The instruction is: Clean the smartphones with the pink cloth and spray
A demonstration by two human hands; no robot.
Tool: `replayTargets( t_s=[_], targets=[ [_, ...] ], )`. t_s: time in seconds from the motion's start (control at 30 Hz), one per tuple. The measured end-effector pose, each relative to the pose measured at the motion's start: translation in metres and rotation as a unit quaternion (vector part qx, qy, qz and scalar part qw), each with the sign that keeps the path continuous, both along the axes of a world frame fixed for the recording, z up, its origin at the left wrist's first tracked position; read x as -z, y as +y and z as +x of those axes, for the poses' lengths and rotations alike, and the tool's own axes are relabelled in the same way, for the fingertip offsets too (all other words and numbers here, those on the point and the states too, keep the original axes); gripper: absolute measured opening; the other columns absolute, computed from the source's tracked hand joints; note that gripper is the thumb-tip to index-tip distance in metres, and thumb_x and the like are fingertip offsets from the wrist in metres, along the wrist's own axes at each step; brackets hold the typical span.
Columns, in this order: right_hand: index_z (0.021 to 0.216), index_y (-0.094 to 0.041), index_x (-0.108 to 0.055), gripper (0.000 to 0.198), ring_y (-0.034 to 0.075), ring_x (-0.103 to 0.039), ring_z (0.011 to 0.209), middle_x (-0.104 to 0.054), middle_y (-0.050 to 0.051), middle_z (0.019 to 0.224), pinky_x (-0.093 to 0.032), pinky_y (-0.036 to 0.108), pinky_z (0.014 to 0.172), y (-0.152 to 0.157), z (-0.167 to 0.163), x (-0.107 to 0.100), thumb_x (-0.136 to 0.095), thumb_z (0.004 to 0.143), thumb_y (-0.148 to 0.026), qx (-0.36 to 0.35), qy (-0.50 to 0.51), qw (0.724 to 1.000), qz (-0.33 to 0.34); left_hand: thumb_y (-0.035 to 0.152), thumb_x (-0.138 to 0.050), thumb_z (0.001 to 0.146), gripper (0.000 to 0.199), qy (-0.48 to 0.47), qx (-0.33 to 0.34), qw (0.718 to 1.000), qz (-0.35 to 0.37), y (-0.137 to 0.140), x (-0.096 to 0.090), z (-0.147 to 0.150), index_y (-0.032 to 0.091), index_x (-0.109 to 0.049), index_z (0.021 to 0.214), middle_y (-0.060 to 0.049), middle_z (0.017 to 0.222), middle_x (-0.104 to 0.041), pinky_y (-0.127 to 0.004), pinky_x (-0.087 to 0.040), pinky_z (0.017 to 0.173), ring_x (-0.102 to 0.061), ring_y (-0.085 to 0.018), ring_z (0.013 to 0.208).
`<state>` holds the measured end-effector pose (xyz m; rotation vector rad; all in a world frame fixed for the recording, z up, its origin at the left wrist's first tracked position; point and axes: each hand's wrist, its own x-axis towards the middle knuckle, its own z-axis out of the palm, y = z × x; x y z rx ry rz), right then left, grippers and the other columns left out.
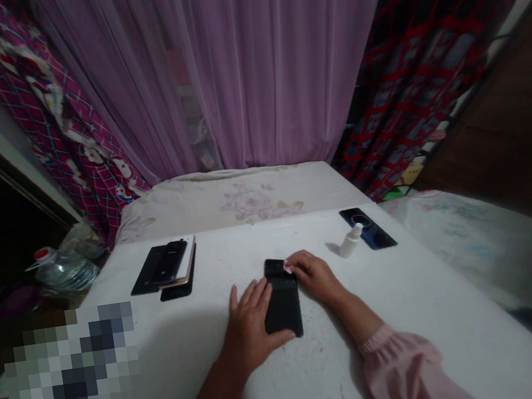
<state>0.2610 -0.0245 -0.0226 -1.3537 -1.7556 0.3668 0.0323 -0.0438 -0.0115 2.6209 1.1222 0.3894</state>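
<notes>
A black phone (283,309) lies flat on the white table, a glossier panel across its top end. My left hand (252,333) holds it steady from the left, fingers spread along the upper left edge and thumb at the bottom edge. At the phone's upper right corner, my right hand (314,276) pinches a small pink cloth (288,266) against the glossy panel. Most of that cloth is hidden by the fingers. To the right of this hand stands a small white spray bottle (350,242).
Several phones (169,266) are stacked at the table's left. A dark blue phone (374,234) lies at the right behind the bottle. The front left is blurred out by pixels. A purple curtain (247,63) hangs behind the table (204,320); a large clear water bottle (65,270) stands beyond its left edge.
</notes>
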Motion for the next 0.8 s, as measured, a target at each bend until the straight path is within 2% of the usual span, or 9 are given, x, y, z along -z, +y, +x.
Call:
replayTargets(
  t_s=[0.1,0.17,0.3,0.4,0.5,0.57,0.7,0.8],
  targets=[
    [0.084,-0.023,-0.065,0.014,0.018,-0.063,0.085,-0.068,0.003,0.088,-0.051,0.031,0.078,0.007,-0.003,0.004,-0.054,0.084,-0.014,0.042,-0.014,0.999,0.011,0.065,-0.067,0.073,0.088,-0.006,-0.006,1.0,0.006,0.0,0.001,0.0,0.023,-0.038,0.144,-0.015,0.148,-0.042,-0.064,-0.014,0.112,-0.039,-0.037,0.135],
    [0.083,-0.023,-0.064,0.015,0.017,-0.063,0.085,-0.068,0.003,0.088,-0.05,0.03,0.078,0.007,-0.003,0.003,-0.053,0.084,-0.013,0.045,-0.019,0.999,0.015,0.065,-0.067,0.073,0.088,-0.005,-0.008,1.0,0.006,0.0,0.001,0.0,0.023,-0.038,0.144,-0.014,0.148,-0.042,-0.064,-0.015,0.112,-0.039,-0.037,0.135],
    [0.082,-0.022,-0.063,0.014,0.017,-0.064,0.087,-0.068,0.004,0.089,-0.051,0.031,0.079,-0.006,-0.001,-0.003,-0.052,0.086,-0.014,-0.009,-0.007,1.0,0.016,0.065,-0.067,0.072,0.089,0.002,-0.006,1.0,-0.002,0.0,-0.001,0.0,0.022,-0.038,0.144,-0.015,0.148,-0.041,-0.064,-0.014,0.113,-0.038,-0.037,0.135],
    [0.082,-0.023,-0.063,0.014,0.017,-0.064,0.095,-0.069,0.004,0.093,-0.049,0.036,0.092,-0.02,0.002,-0.009,-0.051,0.088,-0.016,-0.059,0.005,0.998,0.008,0.065,-0.068,0.072,0.09,0.007,-0.003,1.0,-0.01,0.0,-0.002,0.001,0.02,-0.038,0.144,-0.015,0.149,-0.039,-0.065,-0.013,0.113,-0.037,-0.037,0.136],
    [0.082,-0.024,-0.063,0.015,0.017,-0.065,0.096,-0.07,0.003,0.093,-0.045,0.039,0.1,-0.026,0.002,-0.011,-0.051,0.089,-0.018,-0.072,0.003,0.997,0.004,0.065,-0.068,0.072,0.09,0.008,-0.005,1.0,-0.012,0.001,-0.002,0.001,0.02,-0.038,0.144,-0.015,0.149,-0.039,-0.065,-0.013,0.112,-0.037,-0.037,0.136],
    [0.082,-0.024,-0.064,0.015,0.017,-0.065,0.094,-0.07,0.003,0.091,-0.048,0.038,0.096,-0.023,0.001,-0.009,-0.052,0.088,-0.018,-0.055,-0.003,0.998,0.009,0.064,-0.069,0.072,0.09,0.004,-0.006,1.0,-0.008,0.0,-0.001,0.001,0.022,-0.038,0.144,-0.015,0.149,-0.039,-0.065,-0.013,0.113,-0.037,-0.037,0.136],
    [0.085,-0.024,-0.066,0.015,0.018,-0.066,0.085,-0.069,0.003,0.088,-0.053,0.032,0.078,-0.011,-0.003,-0.001,-0.053,0.086,-0.016,0.031,-0.021,0.999,0.015,0.064,-0.069,0.071,0.091,-0.003,-0.005,1.0,0.004,0.0,0.001,0.0,0.023,-0.037,0.145,-0.015,0.148,-0.04,-0.065,-0.014,0.112,-0.039,-0.038,0.135],
    [0.088,-0.024,-0.066,0.017,0.018,-0.065,0.085,-0.068,0.004,0.09,-0.053,0.031,0.078,-0.005,-0.005,0.003,-0.052,0.086,-0.015,0.062,-0.023,0.998,0.025,0.065,-0.069,0.071,0.091,-0.004,-0.008,1.0,0.004,0.0,0.002,0.0,0.023,-0.037,0.145,-0.014,0.149,-0.04,-0.065,-0.015,0.112,-0.039,-0.038,0.135]
  ],
)
